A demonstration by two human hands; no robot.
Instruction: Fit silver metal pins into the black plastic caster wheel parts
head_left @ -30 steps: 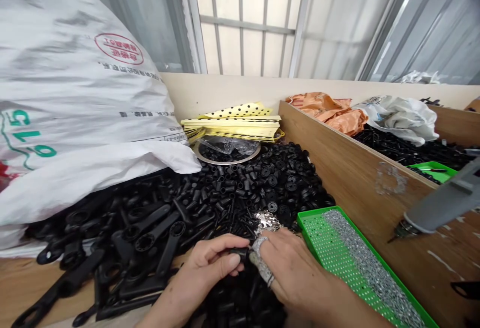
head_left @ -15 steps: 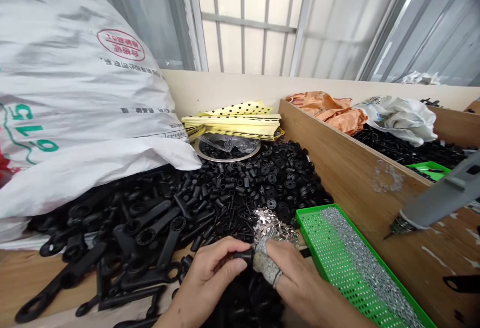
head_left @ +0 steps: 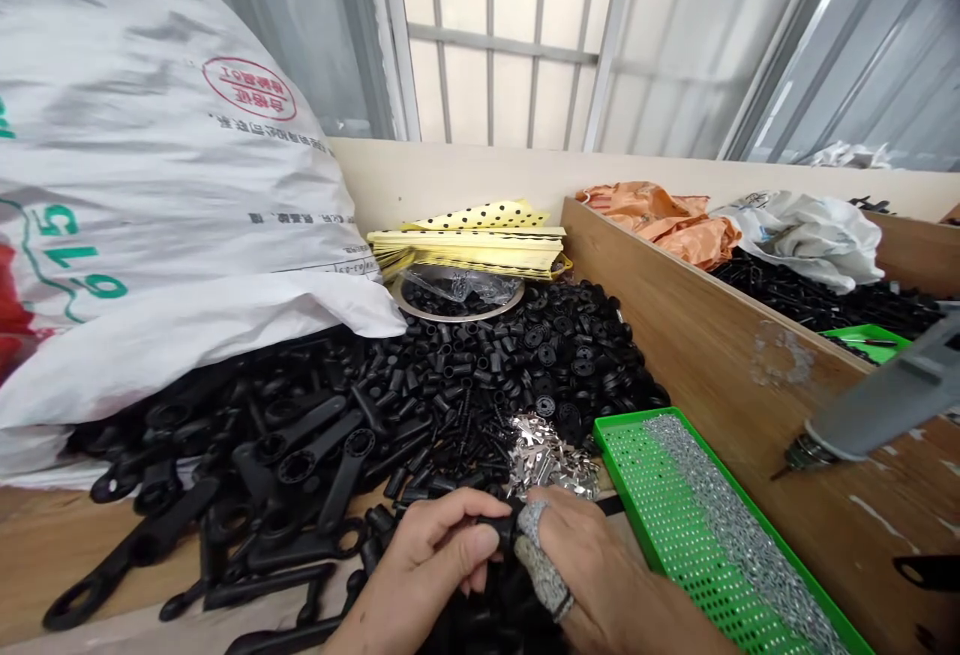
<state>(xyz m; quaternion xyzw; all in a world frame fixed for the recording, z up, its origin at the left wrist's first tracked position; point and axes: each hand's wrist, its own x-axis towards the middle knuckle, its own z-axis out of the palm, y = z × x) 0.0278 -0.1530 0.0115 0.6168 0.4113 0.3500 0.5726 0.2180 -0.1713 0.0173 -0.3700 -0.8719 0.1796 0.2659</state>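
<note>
- Left hand (head_left: 420, 567) at the near edge, fingers (head_left: 459, 525) curled tightly around a small black plastic cylinder (head_left: 500, 528)
- Right hand (head_left: 604, 580) just right of it, fingers (head_left: 561, 527) clamped against the cylinder's right end, so both hands gripping it above the near part of the pile
- Grey textured finger wrap (head_left: 541, 563) around one right-hand finger, touching the cylinder
- Heap of small silver metal clips (head_left: 544, 457) just beyond the hands
- Large mound of black plastic cylinders and ribbed discs (head_left: 480, 365) spread over the light wooden tabletop (head_left: 90, 545), directly far of the clips
- Long black plastic ring-ended levers (head_left: 315, 465) in a jumble to the left of the hands
- Bright green perforated plastic tray (head_left: 660, 505) to the right, a band of tiny silver parts (head_left: 739, 525) lying along it
- Wooden divider board (head_left: 712, 355) right of the tray, grey electric screwdriver (head_left: 885, 400) over it at the right edge
- Round metal dish (head_left: 457, 300) and stack of yellow paper (head_left: 469, 250) at the far side of the mound
- Large white woven sack (head_left: 150, 185) slumped on the far left
- Orange bag (head_left: 664, 225) and white plastic bag (head_left: 802, 235) beyond the divider, above more black parts (head_left: 817, 297)
</note>
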